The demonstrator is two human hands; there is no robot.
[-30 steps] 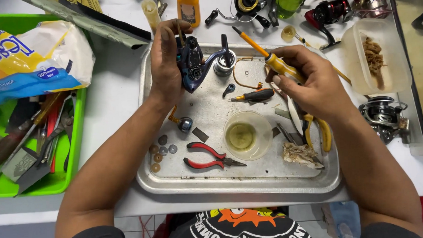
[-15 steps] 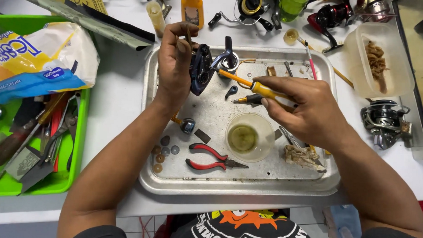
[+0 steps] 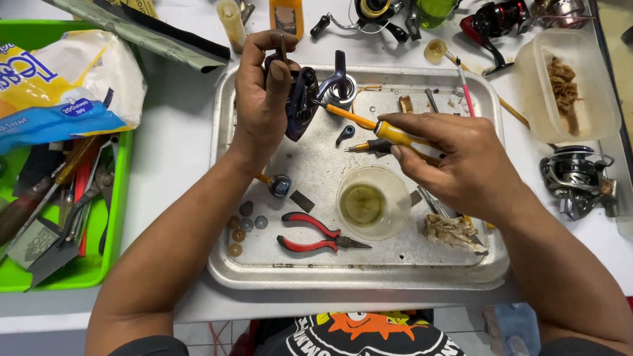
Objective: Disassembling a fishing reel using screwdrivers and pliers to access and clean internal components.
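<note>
My left hand [image 3: 263, 95] grips a dark blue fishing reel body [image 3: 301, 101] upright over the far part of a metal tray [image 3: 264, 274]. My right hand [image 3: 456, 159] holds a yellow-handled screwdriver [image 3: 378, 129], its tip touching the reel's side. On the tray lie red-handled pliers [image 3: 312, 240], a clear cup of yellowish liquid [image 3: 370, 201], a second small screwdriver [image 3: 371, 146], several small washers and discs [image 3: 242, 223] and a dirty rag [image 3: 453, 229].
A green tray [image 3: 111, 227] of hand tools and a tissue pack [image 3: 47, 85] sit at the left. More reels [image 3: 576, 179] and a clear tub [image 3: 569, 85] are on the right. Bottles and another reel [image 3: 377, 4] stand along the far edge.
My right hand has swung the screwdriver left, bringing its tip from above the tray's right side onto the reel. My left hand has kept hold of the reel.
</note>
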